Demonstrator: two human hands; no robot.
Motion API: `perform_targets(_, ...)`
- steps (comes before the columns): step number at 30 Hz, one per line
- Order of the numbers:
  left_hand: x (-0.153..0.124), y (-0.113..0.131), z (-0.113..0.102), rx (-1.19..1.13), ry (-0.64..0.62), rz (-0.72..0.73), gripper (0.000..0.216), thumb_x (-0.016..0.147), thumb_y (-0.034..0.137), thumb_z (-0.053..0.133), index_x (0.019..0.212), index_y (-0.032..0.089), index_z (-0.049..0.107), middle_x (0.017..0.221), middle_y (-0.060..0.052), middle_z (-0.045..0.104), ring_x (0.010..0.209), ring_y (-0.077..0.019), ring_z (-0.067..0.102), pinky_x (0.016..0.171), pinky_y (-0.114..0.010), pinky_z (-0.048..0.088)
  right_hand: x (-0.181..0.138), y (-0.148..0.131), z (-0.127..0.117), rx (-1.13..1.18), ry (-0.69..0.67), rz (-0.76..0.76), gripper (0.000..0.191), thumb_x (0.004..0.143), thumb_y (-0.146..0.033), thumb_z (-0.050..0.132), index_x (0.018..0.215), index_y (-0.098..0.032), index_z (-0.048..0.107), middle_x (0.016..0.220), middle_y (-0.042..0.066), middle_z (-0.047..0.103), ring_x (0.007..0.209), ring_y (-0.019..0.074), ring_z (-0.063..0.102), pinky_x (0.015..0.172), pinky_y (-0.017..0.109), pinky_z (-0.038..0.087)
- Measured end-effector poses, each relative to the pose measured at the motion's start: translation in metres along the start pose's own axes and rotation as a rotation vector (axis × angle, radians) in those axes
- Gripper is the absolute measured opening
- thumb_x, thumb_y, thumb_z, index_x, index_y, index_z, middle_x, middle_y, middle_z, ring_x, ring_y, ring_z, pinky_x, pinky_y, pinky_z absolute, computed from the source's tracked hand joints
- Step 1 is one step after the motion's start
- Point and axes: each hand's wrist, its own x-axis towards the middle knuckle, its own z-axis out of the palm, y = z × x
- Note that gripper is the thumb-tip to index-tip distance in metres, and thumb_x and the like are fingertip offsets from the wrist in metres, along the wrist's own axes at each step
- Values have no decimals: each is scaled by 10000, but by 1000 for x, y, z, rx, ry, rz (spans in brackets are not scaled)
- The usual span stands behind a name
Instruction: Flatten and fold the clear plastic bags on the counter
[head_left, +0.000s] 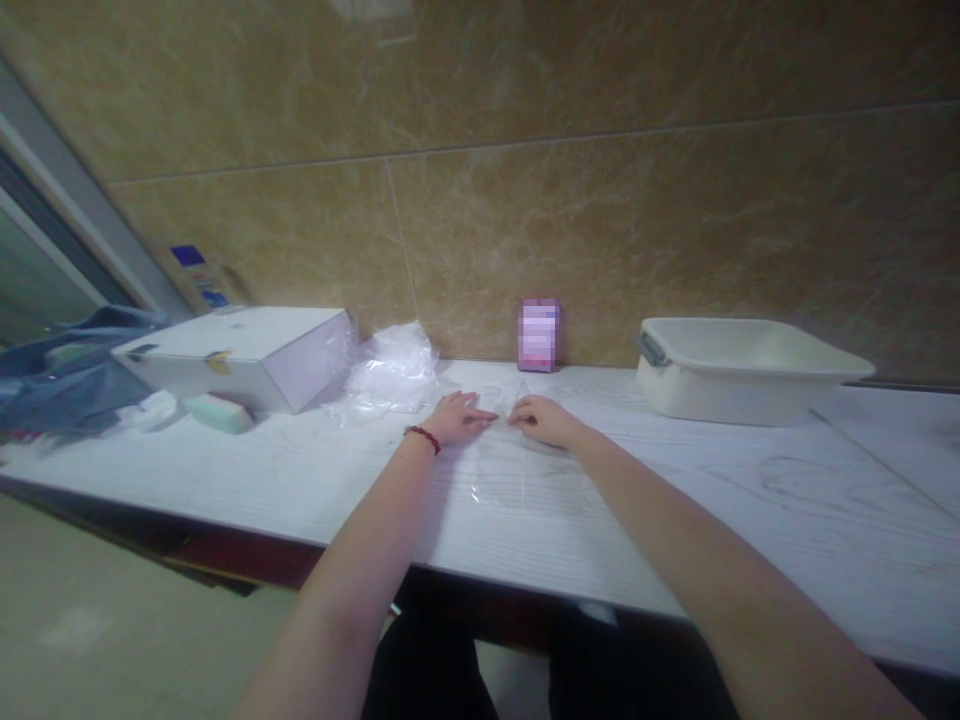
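A thin clear plastic bag (500, 482) lies flat on the white wood-grain table (360, 490), hard to make out against it. My left hand (457, 418), with a red bracelet at the wrist, rests on its upper part, index finger stretched toward the right. Just across a small gap, my right hand (541, 420) has its thumb and fingers pinched together at the plastic. To the left is a crumpled heap of clear plastic bags (394, 368).
A white box (240, 345) stands at the left, with a pale green and white block (219, 413) before it and blue cloth (67, 385) beyond. A phone (538, 335) leans on the tiled wall. An off-white plastic basin (720, 390) sits at the right.
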Motion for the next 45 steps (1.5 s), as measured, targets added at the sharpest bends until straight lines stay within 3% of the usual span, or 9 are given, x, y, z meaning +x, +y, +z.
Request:
perform_targets(7,-2,-4,-1,-22,-66,-71,382,716,544,379,1050,404,499,1254,-5,358,1184,-268,212,939,-457,112,-2,1,-7,-74,-2,73,232,672,-95,452,706,-185,663,844,33,574,820,129,482,797,245,342)
perform_targets(12,-1,-5,-1,-50,-54,-75,375,703,553,394,1026,407,517,1248,-8,366,1173,-275,226,930,-479,112,-3,-4,-5,-136,53,173,256,736,-351,471,922,-251,616,942,50,535,894,167,428,821,303,310)
perform_targets(18,-4,-5,-5,-66,-68,-97,401,678,573,412,1019,396,526,1247,-8,362,1169,-284,218,927,-503,83,-5,-3,-8,-142,-57,314,346,638,-534,513,901,-334,617,979,35,507,906,198,407,803,342,316)
perform_targets(22,-5,-5,-6,-39,-79,-76,396,693,562,400,1038,401,509,1243,-12,364,1159,-281,239,926,-504,93,-6,3,-12,-150,-49,332,354,599,-534,549,869,-320,631,945,34,530,894,200,433,788,326,335)
perform_targets(28,1,2,-4,9,62,-32,364,796,386,329,1104,276,488,1186,-57,441,1132,-201,320,956,-378,174,-3,12,-8,-212,87,280,276,769,-320,418,911,-184,612,901,64,589,875,152,498,818,270,337)
perform_targets(34,7,31,3,16,120,73,319,799,281,356,1100,238,449,1200,-49,438,1158,-197,298,966,-455,109,1,2,3,-238,50,217,310,799,-278,366,1023,-152,539,1034,85,551,964,151,477,860,280,319)
perform_targets(38,9,41,13,51,85,51,369,810,285,312,1157,181,384,1251,-102,372,1177,-220,270,959,-480,104,1,0,7,-306,-5,234,355,798,-313,360,1095,-163,483,1111,92,504,1056,190,411,896,336,283)
perform_targets(45,8,33,19,72,-13,-2,445,813,363,256,1217,187,314,1312,-94,272,1198,-264,208,924,-538,108,-1,12,13,-311,-28,332,471,762,-474,368,1168,-239,404,1249,43,378,1192,259,197,927,543,67)
